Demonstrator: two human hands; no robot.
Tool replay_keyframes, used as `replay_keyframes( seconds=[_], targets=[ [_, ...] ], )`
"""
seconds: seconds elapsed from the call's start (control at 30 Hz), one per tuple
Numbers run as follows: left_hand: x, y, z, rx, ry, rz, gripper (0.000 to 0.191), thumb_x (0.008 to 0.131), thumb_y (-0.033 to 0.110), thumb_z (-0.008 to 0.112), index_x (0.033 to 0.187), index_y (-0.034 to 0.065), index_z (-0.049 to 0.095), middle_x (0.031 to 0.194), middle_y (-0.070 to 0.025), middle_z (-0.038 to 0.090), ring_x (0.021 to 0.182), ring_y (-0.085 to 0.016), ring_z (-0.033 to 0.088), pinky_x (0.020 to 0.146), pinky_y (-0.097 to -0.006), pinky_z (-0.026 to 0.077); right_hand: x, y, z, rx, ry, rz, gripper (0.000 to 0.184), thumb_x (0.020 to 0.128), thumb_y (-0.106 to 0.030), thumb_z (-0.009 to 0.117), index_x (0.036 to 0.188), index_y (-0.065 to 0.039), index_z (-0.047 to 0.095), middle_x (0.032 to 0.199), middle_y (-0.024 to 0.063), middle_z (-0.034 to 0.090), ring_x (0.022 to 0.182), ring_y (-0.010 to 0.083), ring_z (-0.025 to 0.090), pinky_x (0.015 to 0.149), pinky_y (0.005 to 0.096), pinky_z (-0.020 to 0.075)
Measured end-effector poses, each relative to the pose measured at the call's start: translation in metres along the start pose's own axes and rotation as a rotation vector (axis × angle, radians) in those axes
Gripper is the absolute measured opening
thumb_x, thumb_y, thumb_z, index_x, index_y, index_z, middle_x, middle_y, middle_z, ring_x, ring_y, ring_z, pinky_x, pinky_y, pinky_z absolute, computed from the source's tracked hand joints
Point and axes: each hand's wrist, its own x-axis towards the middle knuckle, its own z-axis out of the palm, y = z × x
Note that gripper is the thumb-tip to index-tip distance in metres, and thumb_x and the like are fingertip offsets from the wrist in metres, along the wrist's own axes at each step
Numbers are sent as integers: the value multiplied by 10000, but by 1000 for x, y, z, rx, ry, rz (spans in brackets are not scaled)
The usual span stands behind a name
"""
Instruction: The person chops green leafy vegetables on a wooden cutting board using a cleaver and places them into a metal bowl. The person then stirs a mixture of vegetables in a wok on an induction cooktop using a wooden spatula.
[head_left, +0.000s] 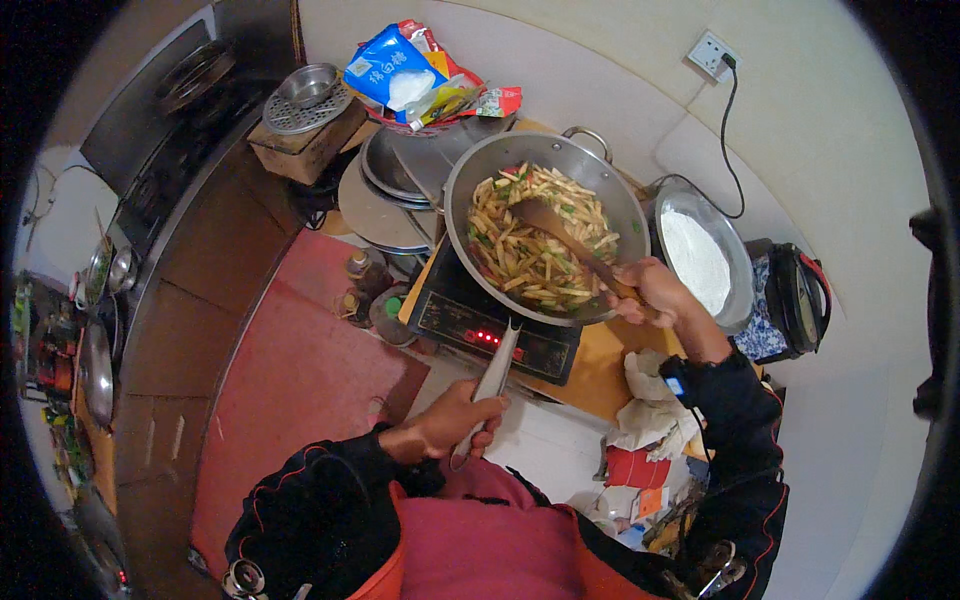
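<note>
My left hand (459, 420) is closed around the metal handle (496, 371) of a large wok (472, 262). The wok rests on a black induction cooker (450, 304) whose red lights are lit. Pale strips of food mixed with green and reddish pieces (551, 262) lie in the wok. In my right hand (649, 292) is a wooden spatula (574, 244), its blade down among the strips, near the middle of the wok. The hand is above the wok's right rim. A small loop handle (589, 139) sits on the wok's far side.
To the right stand a metal basin (739, 255) and a black appliance (806, 300). Stacked pans (386, 169) and bottles (367, 274) are at the left. Behind are a basket of packets (394, 67) and a box (300, 150). A cord (726, 135) hangs from a wall socket (709, 54).
</note>
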Motion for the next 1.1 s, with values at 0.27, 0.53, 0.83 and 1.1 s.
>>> replay_keyframes(
  seconds=[0.27, 0.53, 0.83, 1.1],
  targets=[
    [2, -2, 2, -17, -13, -25, 188, 917, 195, 546, 863, 30, 473, 652, -35, 467, 471, -116, 466, 393, -304, 432, -4, -8, -33, -937, 600, -514, 242, 873, -192, 565, 955, 12, 666, 693, 205, 619, 593, 285, 619, 634, 412, 502],
    [5, -6, -1, -28, -43, 1, 187, 914, 195, 548, 866, 28, 477, 654, -39, 473, 467, -124, 470, 396, -302, 427, 13, 18, -11, -1172, 601, -543, 248, 837, -209, 608, 1032, -63, 651, 816, 229, 636, 800, 411, 623, 704, 477, 502],
    [10, -16, -3, 14, 8, -6, 326, 909, 321, 579, 833, 11, 512, 694, -71, 547, 523, -160, 563, 440, -309, 489, -20, 12, -10, -831, 577, -662, 319, 874, -130, 588, 1138, 46, 615, 737, 120, 657, 662, 203, 618, 637, 321, 497],
    [7, -13, 7, -76, 128, 44, 437, 923, 355, 567, 1124, -21, 475, 977, -108, 557, 761, -163, 606, 549, -309, 554, -54, 56, -13, -439, 685, -821, 326, 947, -124, 514, 1225, 40, 555, 790, 41, 594, 634, 86, 525, 555, 239, 442]
  ],
)
